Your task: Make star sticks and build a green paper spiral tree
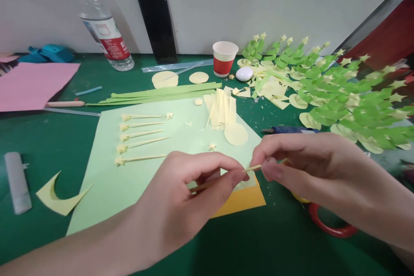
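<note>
Two bare hands, left and right, on bare forearms; no sleeves, rings, watch or gloves; short, plain fingernails.

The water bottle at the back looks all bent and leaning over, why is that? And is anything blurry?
In the head view the wide lens bends the edges, so the water bottle leans and the green paper trees stretch. Light is soft and even; both hands, left hand and right hand, cast only faint shadows. The bottle's top is washed out and hazy.

water bottle, paper cup, black phone
</note>
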`<state>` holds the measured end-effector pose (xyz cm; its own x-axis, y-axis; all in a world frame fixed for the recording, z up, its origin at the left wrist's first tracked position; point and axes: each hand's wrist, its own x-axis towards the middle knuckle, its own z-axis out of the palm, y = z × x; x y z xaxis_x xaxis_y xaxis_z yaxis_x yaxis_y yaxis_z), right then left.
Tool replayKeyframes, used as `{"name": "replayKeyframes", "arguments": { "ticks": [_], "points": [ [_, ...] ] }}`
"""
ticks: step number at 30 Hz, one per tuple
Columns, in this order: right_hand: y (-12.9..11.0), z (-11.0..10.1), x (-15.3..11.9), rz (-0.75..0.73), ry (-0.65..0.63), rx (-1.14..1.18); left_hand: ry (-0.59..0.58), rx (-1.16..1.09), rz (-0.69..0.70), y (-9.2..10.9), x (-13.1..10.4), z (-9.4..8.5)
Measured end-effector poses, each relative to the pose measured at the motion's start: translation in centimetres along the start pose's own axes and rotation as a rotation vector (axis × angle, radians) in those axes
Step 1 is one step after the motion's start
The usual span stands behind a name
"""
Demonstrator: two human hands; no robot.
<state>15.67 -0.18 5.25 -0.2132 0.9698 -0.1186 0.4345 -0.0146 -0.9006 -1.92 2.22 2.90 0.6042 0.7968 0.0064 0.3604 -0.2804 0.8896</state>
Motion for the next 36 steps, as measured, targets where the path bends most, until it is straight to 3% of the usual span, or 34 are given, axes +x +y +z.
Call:
{"name": "replayKeyframes", "arguments": {
  "ticks": [8, 15, 21, 30, 36],
  "points": [
    [0.05, 0.59, -0.68, 0.157, 0.093, -0.039, 0.043, 0.087, 0.097, 0.04, -0.1, 0.06],
    [0.33, 0.57, -0.24, 0.17, 0.02, -0.006, 0.076, 0.204, 0.202, -0.15, -0.25, 0.16],
    [0.25, 0.75, -0.25, 0.237, 0.042, -0.054, 0.091, 0.308, 0.248, -0.39, -0.28, 0.4],
    [0.96, 0.07, 0.22, 0.216, 0.076, -0.057, 0.122, 0.358, 0.226, -0.43, 0.12, -0.05],
    [0.91, 0.07, 0.15, 0.157, 0.023, -0.044, 0.111, 0.336, 0.24, -0.56, -0.01, 0.21]
  ]
}}
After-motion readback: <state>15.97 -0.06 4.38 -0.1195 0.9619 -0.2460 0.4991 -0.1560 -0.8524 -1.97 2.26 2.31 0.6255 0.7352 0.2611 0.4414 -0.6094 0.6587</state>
